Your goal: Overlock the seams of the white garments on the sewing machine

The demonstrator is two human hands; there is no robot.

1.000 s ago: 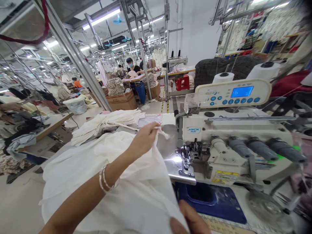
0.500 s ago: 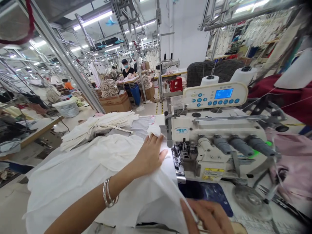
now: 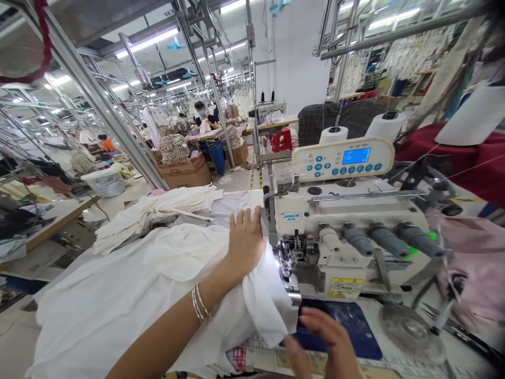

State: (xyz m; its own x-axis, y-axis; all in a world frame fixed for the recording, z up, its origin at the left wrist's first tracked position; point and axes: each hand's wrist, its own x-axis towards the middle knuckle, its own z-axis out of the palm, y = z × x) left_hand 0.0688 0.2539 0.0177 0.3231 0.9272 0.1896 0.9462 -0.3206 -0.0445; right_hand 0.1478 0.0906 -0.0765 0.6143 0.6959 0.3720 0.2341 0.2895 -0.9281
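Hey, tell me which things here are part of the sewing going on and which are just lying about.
In use: left hand pressing the white fabric piece; right hand; cream overlock sewing machine.
Lying about: stack of cream cut pieces; brown cardboard box; pink cloth.

Matt white cloth [image 3: 130, 295]; glossy plastic sewing machine [image 3: 355, 231] (shiny metal bracelets [image 3: 200, 303]).

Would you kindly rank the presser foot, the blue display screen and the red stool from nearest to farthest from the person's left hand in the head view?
1. Presser foot: just right of the left hand, at the machine's needle area.
2. Blue display screen: up and to the right, on the control panel.
3. Red stool: far back across the aisle, beside a distant table.
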